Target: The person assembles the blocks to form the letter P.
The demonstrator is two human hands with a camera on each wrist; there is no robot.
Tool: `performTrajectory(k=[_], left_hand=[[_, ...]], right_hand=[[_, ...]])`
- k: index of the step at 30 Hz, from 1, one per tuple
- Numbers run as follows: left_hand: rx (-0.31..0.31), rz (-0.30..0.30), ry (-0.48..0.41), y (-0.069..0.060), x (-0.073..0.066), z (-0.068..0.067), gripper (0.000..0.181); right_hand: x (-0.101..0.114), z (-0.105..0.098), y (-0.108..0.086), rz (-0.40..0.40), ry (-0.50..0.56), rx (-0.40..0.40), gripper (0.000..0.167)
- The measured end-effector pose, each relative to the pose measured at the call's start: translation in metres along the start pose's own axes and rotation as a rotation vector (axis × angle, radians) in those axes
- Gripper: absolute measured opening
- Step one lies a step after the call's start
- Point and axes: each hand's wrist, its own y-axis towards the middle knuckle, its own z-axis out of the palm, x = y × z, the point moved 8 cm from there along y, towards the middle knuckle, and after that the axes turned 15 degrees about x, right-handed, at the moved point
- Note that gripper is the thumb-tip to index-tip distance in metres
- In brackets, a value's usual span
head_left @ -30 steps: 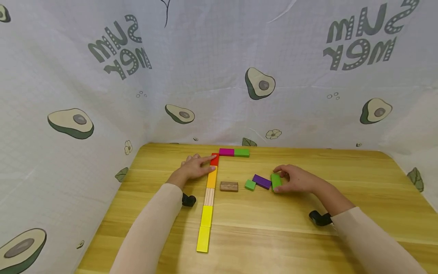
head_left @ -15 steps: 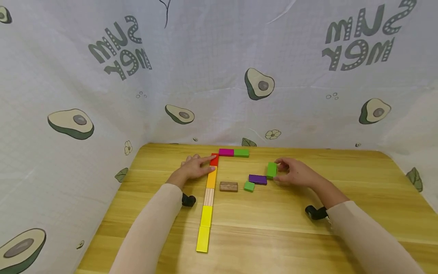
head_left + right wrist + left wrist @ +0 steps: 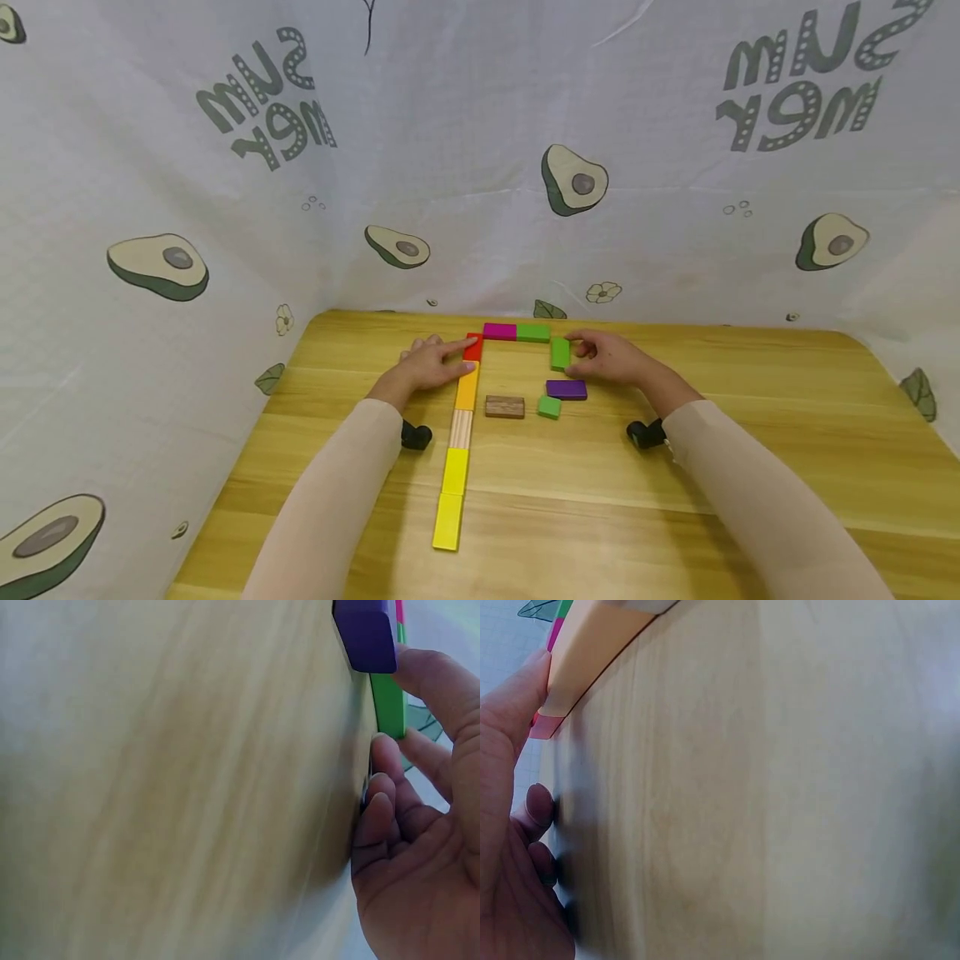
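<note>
My right hand (image 3: 611, 358) pinches a green wooden block (image 3: 560, 354) at its two ends, between thumb and forefinger. This block stands crosswise at the right end of a short back row, made of a magenta block (image 3: 500, 332) and another green block (image 3: 533, 333). On the left, my left hand (image 3: 427, 367) has its forefinger extended onto a red block (image 3: 471, 352) and its thumb on an orange block (image 3: 466, 388). The left wrist view shows the thumb against the orange block (image 3: 596, 645). A purple block (image 3: 367, 637) partly hides the held green block (image 3: 388, 709) in the right wrist view.
Below the orange block, a striped wood block (image 3: 461, 429) and two yellow blocks, the lower yellow block (image 3: 447, 522) last, continue the column. Inside lie a brown block (image 3: 505, 407), a purple block (image 3: 566, 390) and a small green block (image 3: 549, 407). An avocado-print cloth (image 3: 480, 167) surrounds the table.
My right hand has carried the green block leftward and back to the back row's right end. The purple block has shifted and straightened. My left hand has stayed in place.
</note>
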Motion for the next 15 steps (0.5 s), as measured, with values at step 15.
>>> performTrajectory(k=[15], left_hand=[[-0.001, -0.013, 0.010, 0.0004, 0.0009, 0.0004, 0.064]], right_hand=[[-0.0008, 0.0014, 0.0043, 0.036, -0.002, 0.046, 0.071]])
